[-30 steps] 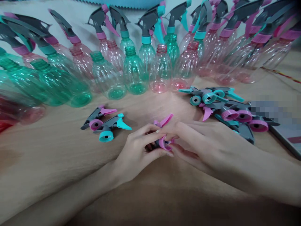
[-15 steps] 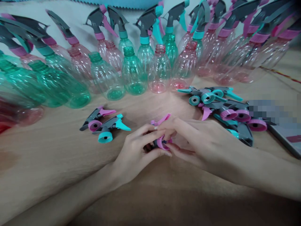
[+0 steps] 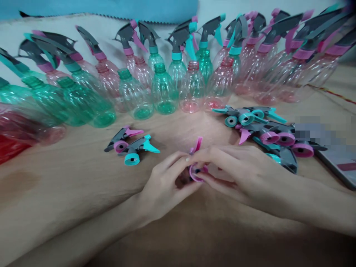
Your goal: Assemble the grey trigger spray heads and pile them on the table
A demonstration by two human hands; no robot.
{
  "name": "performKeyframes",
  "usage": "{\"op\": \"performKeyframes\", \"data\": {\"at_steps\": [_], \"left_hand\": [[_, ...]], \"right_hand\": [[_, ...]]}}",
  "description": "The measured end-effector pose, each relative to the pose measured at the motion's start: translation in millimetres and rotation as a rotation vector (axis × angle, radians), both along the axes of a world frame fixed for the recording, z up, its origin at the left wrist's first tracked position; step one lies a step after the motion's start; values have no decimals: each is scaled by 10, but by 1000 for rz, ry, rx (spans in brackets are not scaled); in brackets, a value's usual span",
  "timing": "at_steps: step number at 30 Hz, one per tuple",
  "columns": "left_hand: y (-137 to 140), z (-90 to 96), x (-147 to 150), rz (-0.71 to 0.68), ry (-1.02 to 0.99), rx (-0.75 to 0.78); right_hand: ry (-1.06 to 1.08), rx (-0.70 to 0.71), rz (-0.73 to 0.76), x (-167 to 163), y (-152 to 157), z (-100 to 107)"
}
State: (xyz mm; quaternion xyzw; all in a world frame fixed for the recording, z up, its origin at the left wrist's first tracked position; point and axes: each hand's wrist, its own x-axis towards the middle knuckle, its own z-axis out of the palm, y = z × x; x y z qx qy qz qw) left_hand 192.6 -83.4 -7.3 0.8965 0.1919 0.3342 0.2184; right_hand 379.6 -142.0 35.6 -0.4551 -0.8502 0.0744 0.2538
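A pink and grey trigger spray head (image 3: 197, 173) is held between my two hands, its round pink collar facing me and its pink trigger pointing up. My left hand (image 3: 164, 181) is closed around its left side, hiding most of the grey body. My right hand (image 3: 241, 170) pinches at the collar with thumb and fingers. To the left lie two loose spray heads, one with a pink collar (image 3: 120, 146) and one with a turquoise collar (image 3: 131, 159). On the right is a pile of spray heads (image 3: 269, 137) in both colours.
Behind my hands stand open green bottles (image 3: 164, 91) and open pink bottles (image 3: 191, 92). Farther back are bottles with spray heads fitted (image 3: 176, 56). A phone-like flat device (image 3: 338, 167) lies at the right, and a twisted cord (image 3: 333, 92) behind it. Red material (image 3: 13, 148) is at far left.
The view has tilted up and shifted left. Between my fingers the spray head has turned a little: its trigger points more upright and the collar opening shows more. Both hands keep their hold.
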Motion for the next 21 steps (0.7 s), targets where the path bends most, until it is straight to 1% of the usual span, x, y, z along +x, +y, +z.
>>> {"op": "performKeyframes", "data": {"at_steps": [2,4,6,8,10,11,13,14,16,17,19,21], "left_hand": [[-23,45,-33,8,21,72],[-9,113,-104,47,56,155],[57,188,-219,119,94,258],[175,252,-375,231,142,394],[318,295,-558,318,149,468],[385,311,-650,347,203,483],[482,350,-814,336,365,523],[504,381,-876,326,397,556],[494,467,-941,301,470,583],[466,518,-944,295,523,562],[390,608,-896,299,566,516],[320,647,-793,313,588,457]], "right_hand": [[1,22,26,22,-31,72],[2,77,38,42,-71,151],[5,119,25,60,-108,213],[8,143,-12,78,-125,241],[-3,138,-47,97,-111,238],[-15,130,-54,109,-92,228],[-59,89,-35,144,-41,202],[-88,55,-14,169,-14,187],[-149,-32,17,242,23,155],[-174,-76,20,289,28,140],[-218,-156,-14,399,4,118],[-249,-193,-81,525,-56,117]]}}
